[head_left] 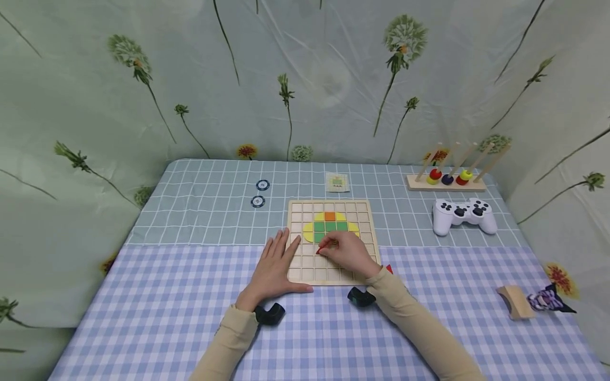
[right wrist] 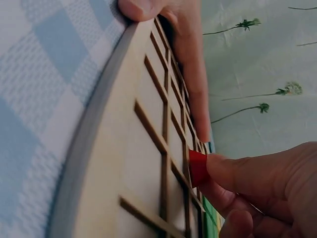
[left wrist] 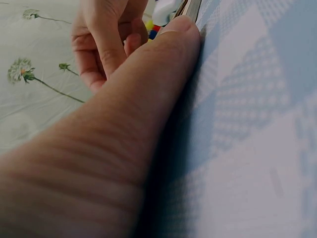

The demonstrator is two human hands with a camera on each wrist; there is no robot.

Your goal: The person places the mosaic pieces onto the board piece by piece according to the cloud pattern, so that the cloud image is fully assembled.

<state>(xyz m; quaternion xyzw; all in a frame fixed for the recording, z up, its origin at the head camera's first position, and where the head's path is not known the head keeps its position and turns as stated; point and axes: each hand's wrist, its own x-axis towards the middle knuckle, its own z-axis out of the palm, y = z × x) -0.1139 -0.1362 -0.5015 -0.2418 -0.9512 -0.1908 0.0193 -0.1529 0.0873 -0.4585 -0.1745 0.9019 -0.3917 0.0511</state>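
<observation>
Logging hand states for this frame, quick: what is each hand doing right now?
Left hand: open, fingers flat, resting on the wooden grid board at its left edge.
Right hand: pinching a red tile over the board.

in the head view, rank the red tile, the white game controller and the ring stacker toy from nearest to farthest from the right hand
1. The red tile: pinched in the fingertips of the right hand, over the wooden grid board.
2. The white game controller: off to the right, on the green cloth.
3. The ring stacker toy: beyond the controller, at the table's far right edge.
</observation>
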